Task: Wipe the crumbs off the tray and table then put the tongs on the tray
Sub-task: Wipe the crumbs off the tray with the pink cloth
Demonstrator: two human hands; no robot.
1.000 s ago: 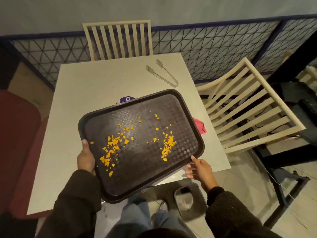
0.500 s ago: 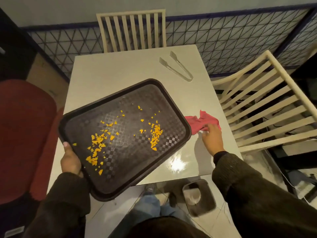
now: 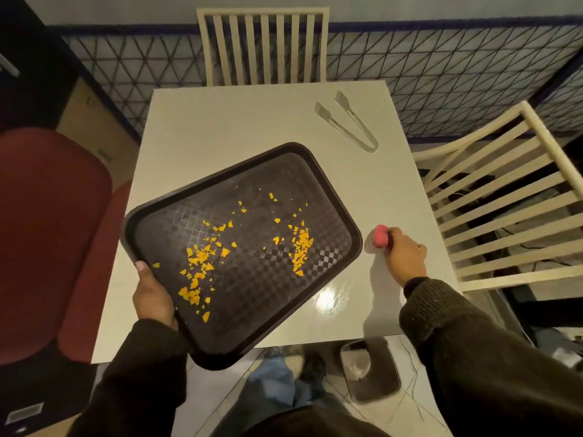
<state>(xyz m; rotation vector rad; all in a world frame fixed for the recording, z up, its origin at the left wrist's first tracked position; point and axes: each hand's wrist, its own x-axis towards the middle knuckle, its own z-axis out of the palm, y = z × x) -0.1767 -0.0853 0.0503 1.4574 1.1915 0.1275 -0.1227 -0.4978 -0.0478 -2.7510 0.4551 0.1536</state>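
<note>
The left hand point(image 3: 153, 298) grips the tray point(image 3: 268, 298), the right hand point(image 3: 405, 252) grips the pink cloth point(image 3: 380, 236); best keep the tray flat so no crumbs point(image 3: 301, 247) spill.

head cam | you look steeply down from above | facing the table point(image 3: 252, 121) and far chair point(image 3: 262, 13) | table's near edge close under you

Person, viewed from above. Upper garment: dark brown knit sweater point(image 3: 315, 425). The left sleeve point(image 3: 142, 373) and right sleeve point(image 3: 460, 339) are long and coarse-textured, with a ribbed cuff point(image 3: 419, 287) at the wrist. Hands: left hand point(image 3: 153, 299) and right hand point(image 3: 405, 253), bare. Legs: faded blue jeans point(image 3: 277, 383). Feet: dark shoes point(image 3: 312, 365), detail unclear.
</note>
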